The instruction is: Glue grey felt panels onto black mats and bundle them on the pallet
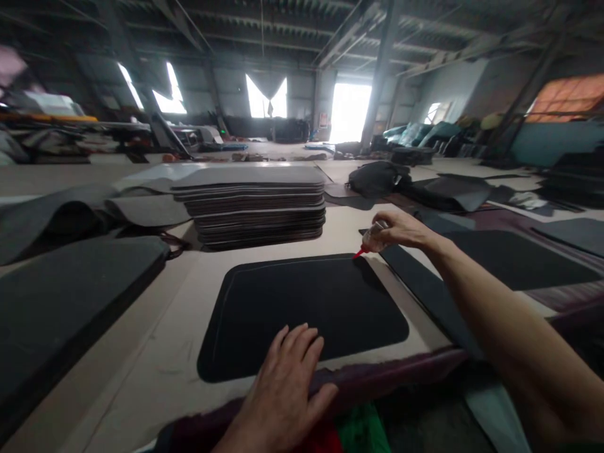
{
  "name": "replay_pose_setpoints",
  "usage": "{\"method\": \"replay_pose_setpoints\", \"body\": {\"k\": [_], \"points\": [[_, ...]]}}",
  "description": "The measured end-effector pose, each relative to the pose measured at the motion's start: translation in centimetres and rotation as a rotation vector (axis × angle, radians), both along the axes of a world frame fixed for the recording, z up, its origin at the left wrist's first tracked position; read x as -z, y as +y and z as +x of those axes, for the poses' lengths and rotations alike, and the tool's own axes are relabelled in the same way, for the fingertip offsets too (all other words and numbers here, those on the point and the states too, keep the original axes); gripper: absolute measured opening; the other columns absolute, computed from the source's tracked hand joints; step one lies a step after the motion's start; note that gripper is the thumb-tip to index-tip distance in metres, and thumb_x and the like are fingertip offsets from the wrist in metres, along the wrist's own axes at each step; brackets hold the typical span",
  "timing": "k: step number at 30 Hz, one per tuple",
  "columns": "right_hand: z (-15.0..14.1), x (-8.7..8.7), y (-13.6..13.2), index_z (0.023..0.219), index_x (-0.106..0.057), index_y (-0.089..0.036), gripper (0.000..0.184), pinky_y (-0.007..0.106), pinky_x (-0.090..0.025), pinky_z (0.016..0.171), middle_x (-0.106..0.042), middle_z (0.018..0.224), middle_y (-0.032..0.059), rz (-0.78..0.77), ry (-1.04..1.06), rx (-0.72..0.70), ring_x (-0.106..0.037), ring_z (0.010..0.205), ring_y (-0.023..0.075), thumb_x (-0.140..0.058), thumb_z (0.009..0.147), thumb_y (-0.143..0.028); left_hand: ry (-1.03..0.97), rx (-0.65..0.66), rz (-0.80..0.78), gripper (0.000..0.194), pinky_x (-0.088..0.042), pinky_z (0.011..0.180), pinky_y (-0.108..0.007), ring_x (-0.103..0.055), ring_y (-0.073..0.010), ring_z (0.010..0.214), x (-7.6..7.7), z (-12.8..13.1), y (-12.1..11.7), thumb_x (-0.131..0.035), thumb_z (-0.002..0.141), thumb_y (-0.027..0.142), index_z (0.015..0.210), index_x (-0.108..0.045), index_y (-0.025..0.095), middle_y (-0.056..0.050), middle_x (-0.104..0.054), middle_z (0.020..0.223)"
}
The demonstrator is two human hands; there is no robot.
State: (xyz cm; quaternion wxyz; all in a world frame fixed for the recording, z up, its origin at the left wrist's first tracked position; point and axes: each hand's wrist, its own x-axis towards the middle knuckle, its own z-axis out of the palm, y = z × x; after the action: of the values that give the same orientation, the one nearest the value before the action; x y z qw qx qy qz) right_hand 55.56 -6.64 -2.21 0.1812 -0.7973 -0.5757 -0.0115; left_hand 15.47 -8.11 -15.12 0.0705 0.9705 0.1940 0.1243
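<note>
A black mat with rounded corners [302, 308] lies flat on the pale work table [155, 340]. A thin light line runs along its left and far edges. My left hand [290, 384] rests with fingers stretched out on the mat's near edge. In my right hand [399, 229] is a small clear squeeze bottle [376, 235] with a red pointed nozzle [359, 253]. The bottle is tilted down, its tip at the mat's far right corner. My fingers are wrapped round the bottle and partly hide it.
Behind the mat stands a tall stack of grey mats [255, 211]. A thick dark slab [70, 296] lies to the left. More dark sheets [514, 258] lie to the right, with a dark bundle [375, 178] farther back. Dark red cloth [391, 374] hangs along the table's near edge.
</note>
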Motion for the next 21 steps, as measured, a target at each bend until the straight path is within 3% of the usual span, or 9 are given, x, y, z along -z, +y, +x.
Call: {"method": "replay_pose_setpoints", "body": {"k": [10, 14, 21], "points": [[-1.0, -0.9, -6.2, 0.101, -0.068, -0.022, 0.038, 0.028, -0.041, 0.060, -0.066, 0.087, 0.0034, -0.047, 0.138, 0.024, -0.059, 0.075, 0.0210, -0.069, 0.066, -0.036, -0.052, 0.007, 0.084, 0.054, -0.039, 0.116, -0.059, -0.046, -0.0301, 0.138, 0.6, 0.1, 0.3, -0.059, 0.093, 0.048, 0.140, -0.051, 0.022, -0.008, -0.052, 0.147], [-2.3, -0.7, -10.3, 0.099, -0.066, -0.022, 0.033, 0.028, -0.046, 0.063, -0.067, 0.088, 0.0026, -0.052, 0.256, -0.014, -0.062, 0.079, 0.0215, -0.069, 0.070, -0.037, -0.071, 0.015, 0.098, 0.053, -0.038, 0.116, -0.059, -0.045, -0.0294, 0.138, 0.8, 0.2, 0.3, -0.058, 0.094, 0.047, 0.139, -0.050, 0.021, -0.008, -0.052, 0.146], [-4.9, 0.3, -18.0, 0.106, -0.063, -0.024, 0.043, 0.030, -0.048, 0.066, -0.068, 0.092, 0.0019, -0.056, 0.392, 0.070, -0.063, 0.083, 0.0224, -0.075, 0.072, -0.048, -0.080, 0.032, 0.077, 0.050, -0.034, 0.117, -0.058, -0.045, -0.0299, 0.136, 0.6, 0.3, 0.3, -0.058, 0.094, 0.045, 0.136, -0.052, 0.019, -0.010, -0.052, 0.143]]}}
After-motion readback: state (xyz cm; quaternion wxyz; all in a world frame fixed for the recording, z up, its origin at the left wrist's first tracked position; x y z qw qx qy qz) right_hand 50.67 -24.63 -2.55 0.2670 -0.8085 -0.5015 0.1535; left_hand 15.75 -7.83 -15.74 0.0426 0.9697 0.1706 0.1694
